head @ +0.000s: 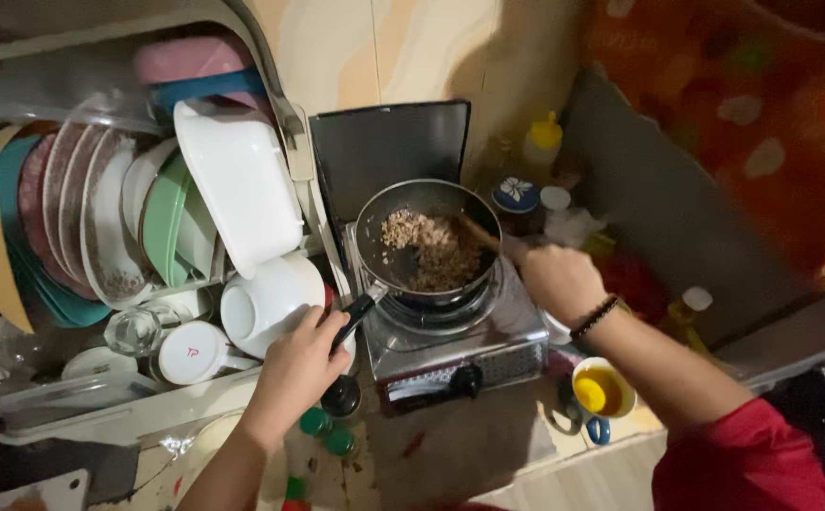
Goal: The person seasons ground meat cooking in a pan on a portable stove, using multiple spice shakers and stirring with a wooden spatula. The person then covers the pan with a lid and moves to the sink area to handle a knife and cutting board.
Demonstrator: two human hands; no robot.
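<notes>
**Two hands at a frying pan on a single-burner stove**

My left hand (297,364) is clenched around the black handle (355,317) of a small dark metal frying pan (428,241). The pan's bowl lies up and to the right of this grip, at the far end of the handle, seated on a silver tabletop gas stove (460,345). My right hand (556,281), a dark beaded bracelet (594,317) at its wrist, is closed on a wooden stirring utensil (481,235); the tool runs up and left from that grip over the pan's right rim, and its tip rests in the browned minced food (431,251) covering the pan floor. The food thus sits between my two grips, nearer the right one.

Just left of my left hand stand white ceramic cups (266,303) and a clear glass (133,329) in a dish rack (81,397), with upright plates (100,222) and a white rectangular tub (237,185) beyond. Below my right wrist stands a yellow-lined mug with a blue handle (602,393). Beyond the right hand, against the wall, are a yellow-capped squeeze bottle (543,140) and a blue-lidded jar (516,197).
</notes>
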